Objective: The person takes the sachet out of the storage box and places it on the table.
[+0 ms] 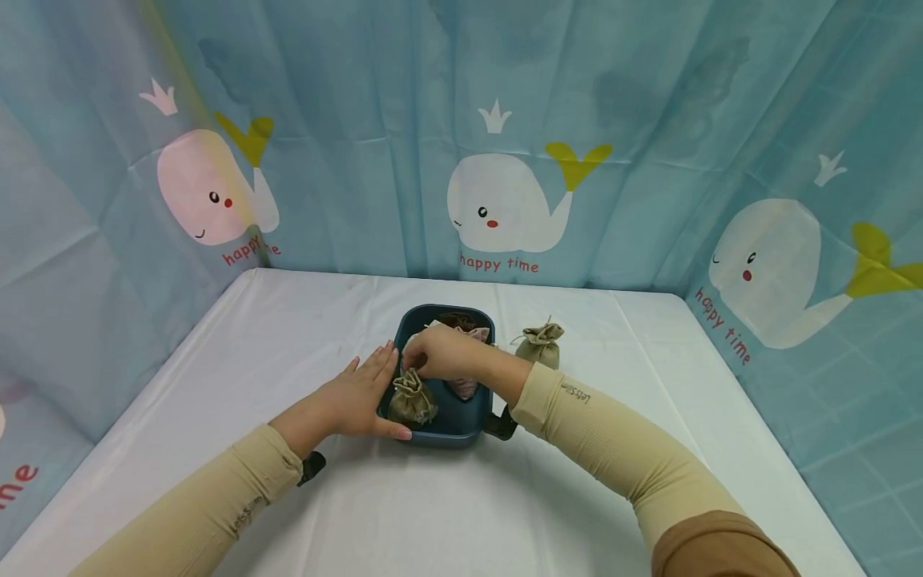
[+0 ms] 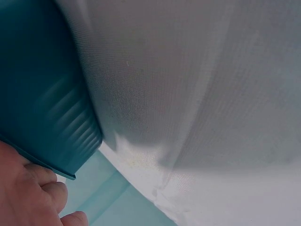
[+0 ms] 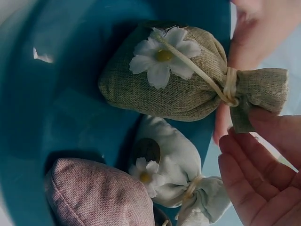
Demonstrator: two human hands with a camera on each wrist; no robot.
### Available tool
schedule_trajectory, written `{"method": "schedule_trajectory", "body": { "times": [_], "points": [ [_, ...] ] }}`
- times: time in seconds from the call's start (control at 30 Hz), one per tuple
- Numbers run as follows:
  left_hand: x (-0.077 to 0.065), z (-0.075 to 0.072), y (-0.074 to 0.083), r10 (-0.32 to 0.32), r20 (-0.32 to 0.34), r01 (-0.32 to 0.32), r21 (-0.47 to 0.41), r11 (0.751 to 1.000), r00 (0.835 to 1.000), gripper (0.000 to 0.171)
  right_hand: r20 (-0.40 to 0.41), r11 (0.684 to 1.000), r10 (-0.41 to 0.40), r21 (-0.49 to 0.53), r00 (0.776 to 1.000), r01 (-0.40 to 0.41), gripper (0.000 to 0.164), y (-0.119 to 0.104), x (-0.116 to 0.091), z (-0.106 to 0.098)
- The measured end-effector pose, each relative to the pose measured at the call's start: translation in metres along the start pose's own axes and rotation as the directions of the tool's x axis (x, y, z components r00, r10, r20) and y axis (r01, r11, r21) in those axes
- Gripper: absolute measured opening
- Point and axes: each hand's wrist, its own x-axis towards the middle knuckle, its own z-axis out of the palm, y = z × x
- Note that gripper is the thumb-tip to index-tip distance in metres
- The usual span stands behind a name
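I note the right fingers (image 3: 254,159) pinching the flowered green pouch (image 3: 181,96) at its neck, long axis pointing away; left fingers (image 1: 378,362), extended, touch the bin (image 1: 443,440).

At the left, the rim of a teal container (image 2: 61,94) with a ribbed wall is being touched by the left hand (image 2: 30,195). Beside it, a white cloth (image 2: 221,113) is being crossed by a crease and partly darkened by shadow, while a pale blue backdrop (image 2: 113,195) is being shown below.
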Motion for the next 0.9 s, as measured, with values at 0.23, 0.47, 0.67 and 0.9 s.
{"method": "schedule_trajectory", "body": {
  "times": [0.23, 0.47, 0.67, 0.9],
  "points": [
    [0.000, -0.001, 0.001, 0.005, 0.001, -0.005, -0.003, 1.000, 1.000, 0.128, -0.004, 1.000, 0.009, 0.016, 1.000, -0.009, 0.015, 0.001, 0.000, 0.001],
    [-0.001, -0.002, 0.000, 0.015, -0.005, -0.015, 0.002, 1.000, 1.000, 0.127, -0.033, 1.000, -0.023, 0.000, 0.999, 0.023, 0.014, 0.001, -0.002, 0.003],
    [0.000, -0.002, 0.000, 0.014, -0.006, -0.014, 0.004, 1.000, 1.000, 0.128, -0.056, 0.998, -0.047, -0.034, 0.997, 0.045, 0.015, -0.001, -0.003, 0.001],
    [0.000, -0.001, 0.000, 0.015, -0.006, -0.015, 0.016, 1.000, 1.000, 0.128, -0.081, 0.999, -0.034, -0.021, 0.996, 0.032, 0.014, -0.004, -0.011, -0.006]
  ]
}}
